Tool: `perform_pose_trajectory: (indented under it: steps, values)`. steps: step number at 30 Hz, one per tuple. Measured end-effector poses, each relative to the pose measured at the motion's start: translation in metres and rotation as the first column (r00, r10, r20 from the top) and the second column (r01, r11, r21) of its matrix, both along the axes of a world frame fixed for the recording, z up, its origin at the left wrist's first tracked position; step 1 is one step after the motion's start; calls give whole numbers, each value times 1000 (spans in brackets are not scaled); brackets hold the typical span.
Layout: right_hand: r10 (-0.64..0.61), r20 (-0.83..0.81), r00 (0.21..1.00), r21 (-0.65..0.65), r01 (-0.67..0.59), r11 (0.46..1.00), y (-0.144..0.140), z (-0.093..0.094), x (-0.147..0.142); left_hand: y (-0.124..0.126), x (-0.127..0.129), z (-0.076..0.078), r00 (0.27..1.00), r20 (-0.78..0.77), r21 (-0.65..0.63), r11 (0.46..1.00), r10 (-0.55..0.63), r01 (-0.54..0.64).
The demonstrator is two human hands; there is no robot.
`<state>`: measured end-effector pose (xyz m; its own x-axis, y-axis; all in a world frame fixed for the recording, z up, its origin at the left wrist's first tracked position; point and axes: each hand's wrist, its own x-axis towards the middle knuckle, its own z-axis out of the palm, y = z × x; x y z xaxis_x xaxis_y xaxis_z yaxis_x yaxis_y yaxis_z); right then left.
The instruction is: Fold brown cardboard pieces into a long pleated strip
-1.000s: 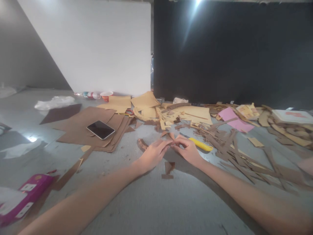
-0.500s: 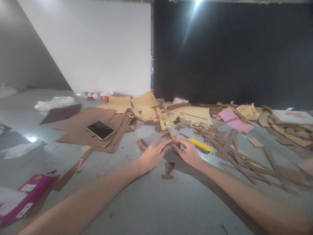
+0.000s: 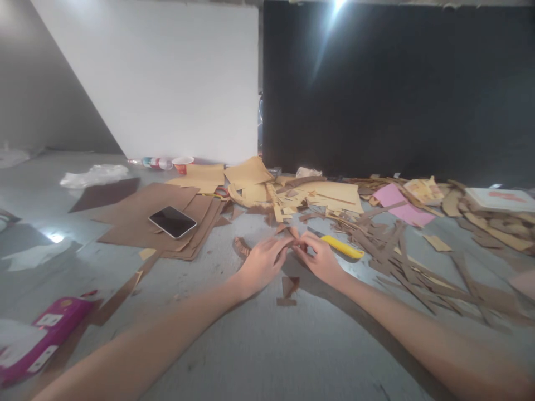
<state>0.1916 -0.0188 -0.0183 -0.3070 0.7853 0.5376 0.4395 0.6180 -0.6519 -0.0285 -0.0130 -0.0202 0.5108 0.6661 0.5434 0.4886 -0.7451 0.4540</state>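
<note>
Both hands meet over the middle of the grey table, pinching a small brown piece of cardboard (image 3: 293, 233) between their fingertips. My left hand (image 3: 263, 262) grips it from the left and my right hand (image 3: 320, 257) from the right; the fingers cover much of it. A curved, ridged cardboard strip (image 3: 241, 247) lies beside my left hand. Just behind my right hand rests a yellow utility knife (image 3: 343, 247). Nearer to me, below the hands, are a small folded brown cardboard piece (image 3: 290, 286) and a short flat scrap (image 3: 286, 302).
A smartphone (image 3: 173, 221) lies on stacked brown cardboard sheets (image 3: 137, 223) at left. In front of it is a magenta power strip (image 3: 54, 334). Many cardboard strips (image 3: 397, 256) spread across the right. Yellow sheets (image 3: 248, 172), a pink sheet (image 3: 403, 205) and a paper cup (image 3: 183, 164) stand farther back.
My left hand has shifted very slightly at the small cardboard piece. Both hands keep their pinch, and the things around them stay where they were.
</note>
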Motion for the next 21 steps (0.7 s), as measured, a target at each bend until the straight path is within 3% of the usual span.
perform_pose_trajectory:
  steps: [10, 21]
  values:
    - [-34, -23, 999, -76, 32, 997, -2, 2, -1, 3, -1, -1, 958, -55, 22, 960, 281, -280]
    - [-59, -12, 998, -85, 57, 995, -1, -1, 1, 11, -1, -10, 949, -68, -23, 950, 309, -311]
